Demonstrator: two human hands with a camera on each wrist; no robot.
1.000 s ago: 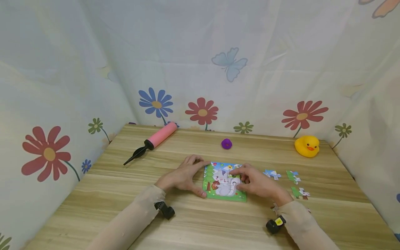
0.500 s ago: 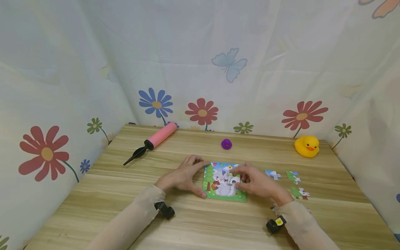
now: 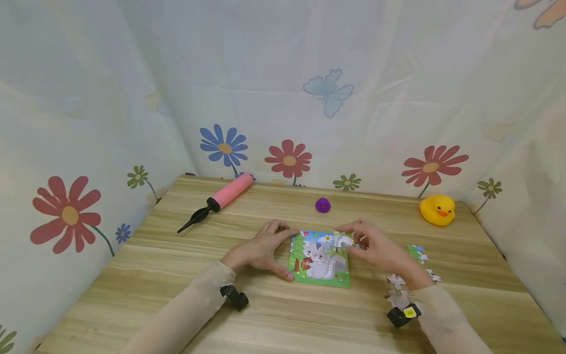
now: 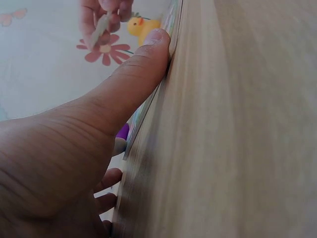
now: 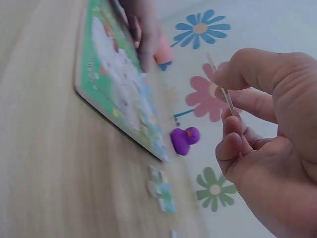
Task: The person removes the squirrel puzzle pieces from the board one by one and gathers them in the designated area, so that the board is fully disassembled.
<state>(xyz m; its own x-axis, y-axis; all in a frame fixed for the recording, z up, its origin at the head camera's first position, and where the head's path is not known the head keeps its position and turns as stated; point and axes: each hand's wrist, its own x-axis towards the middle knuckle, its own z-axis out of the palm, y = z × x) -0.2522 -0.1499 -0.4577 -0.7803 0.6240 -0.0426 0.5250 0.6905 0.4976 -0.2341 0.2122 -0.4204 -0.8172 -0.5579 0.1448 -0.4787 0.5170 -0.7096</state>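
In the head view a square squirrel puzzle board (image 3: 318, 268) lies on the table. My left hand (image 3: 261, 248) rests at its left side, index fingertip by the far corner and thumb by the near one. The left wrist view shows that thumb (image 4: 133, 74) stretched straight against the board's edge. Over the board's far right part, my right hand (image 3: 376, 248) pinches a puzzle piece (image 3: 342, 240) between thumb and fingers. The piece (image 5: 228, 101) appears edge-on in the right wrist view, raised off the board. Its printed face is hidden there.
Several loose puzzle pieces, such as one green and blue (image 3: 417, 253) and one grey (image 3: 399, 298), lie right of the board, partly under my right forearm. Behind are a purple toy duck (image 3: 323, 205), a yellow duck (image 3: 438, 210) and a pink hand pump (image 3: 232, 191).
My right hand has lifted the puzzle piece from the board's tail area and carried it up and slightly right. My left hand stays at the board. The head view has shifted slightly.
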